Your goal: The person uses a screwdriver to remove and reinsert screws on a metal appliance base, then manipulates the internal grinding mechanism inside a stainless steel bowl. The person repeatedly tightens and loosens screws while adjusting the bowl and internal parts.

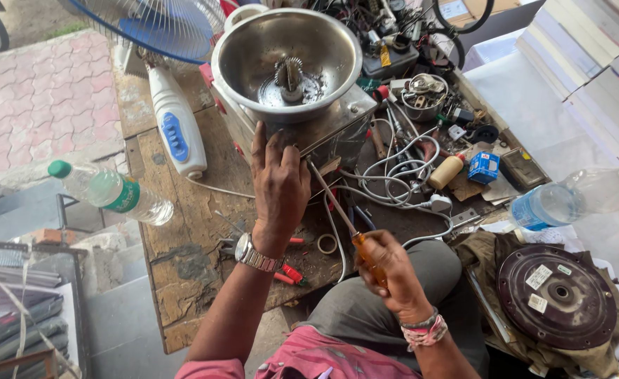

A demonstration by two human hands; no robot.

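A steel machine (pixel 337 130) with a round metal bowl (pixel 239 63) on top stands on a worn wooden workbench (pixel 183 231). A ribbed spindle (pixel 290 76) sticks up in the bowl's middle. My left hand (pixel 278 184) rests flat against the machine's near side, a metal watch (pixel 257 257) on its wrist. My right hand (pixel 386 270) grips the orange handle of a long screwdriver (pixel 337 210), whose shaft slants up to the machine's lower front edge.
A blue-and-white fan (pixel 176 130) stands at the left. One plastic bottle (pixel 109 191) lies off the bench's left edge, another bottle (pixel 569 200) lies at the right. White cables (pixel 393 175), tools and small parts crowd the bench behind. A dark round disc (pixel 558 298) lies at lower right.
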